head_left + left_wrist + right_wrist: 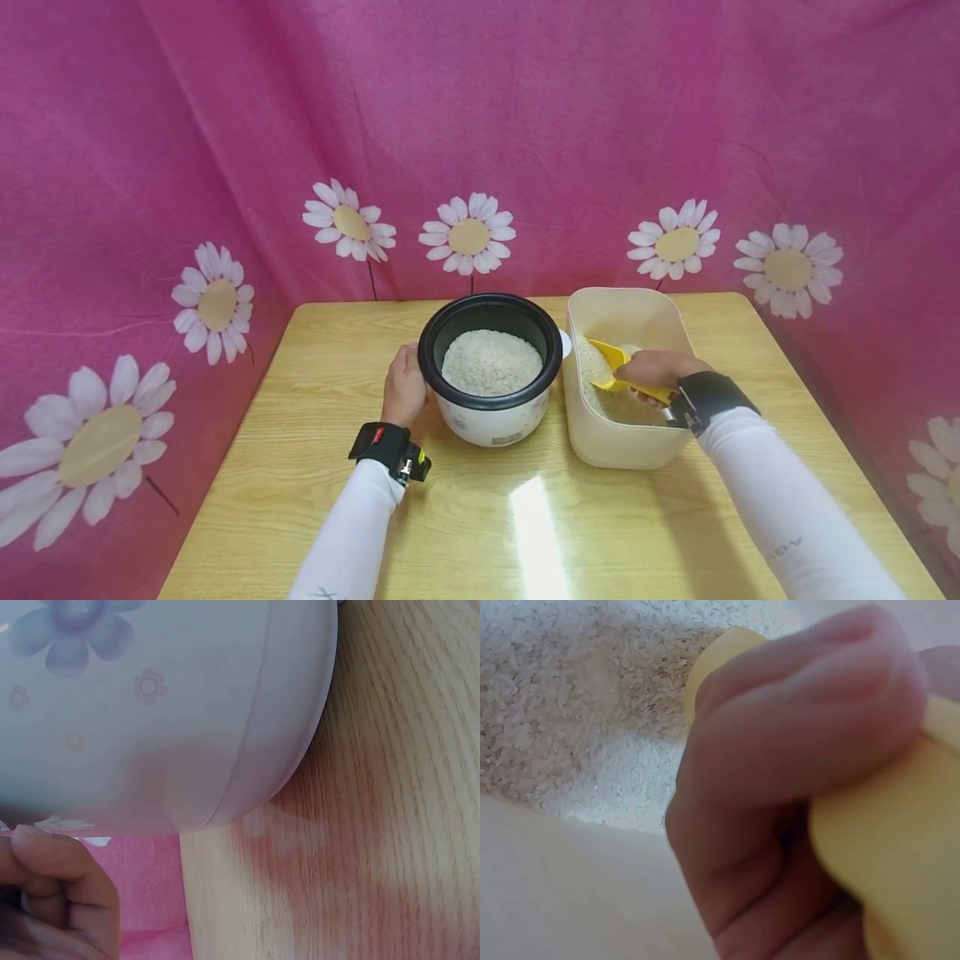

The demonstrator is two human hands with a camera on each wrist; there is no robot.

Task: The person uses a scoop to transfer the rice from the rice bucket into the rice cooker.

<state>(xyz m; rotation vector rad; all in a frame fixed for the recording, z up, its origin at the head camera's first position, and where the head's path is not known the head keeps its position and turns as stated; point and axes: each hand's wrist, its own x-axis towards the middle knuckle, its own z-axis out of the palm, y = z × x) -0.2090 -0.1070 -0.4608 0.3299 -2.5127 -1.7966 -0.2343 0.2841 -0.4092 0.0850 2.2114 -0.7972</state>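
Yellow scoop (615, 358) | I watch right hand (660, 368) grasping it at the rice (577, 712) inside cream bin (630, 446) | left hand (405, 387) grips white rice cooker (483, 423) at side

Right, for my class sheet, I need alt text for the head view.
A person's right hand grips a yellow scoop in a cream bin of rice; the left hand holds the side of a black-rimmed pot also containing rice. Pot and bin stand on a wooden table before a pink curtain printed with daisies.
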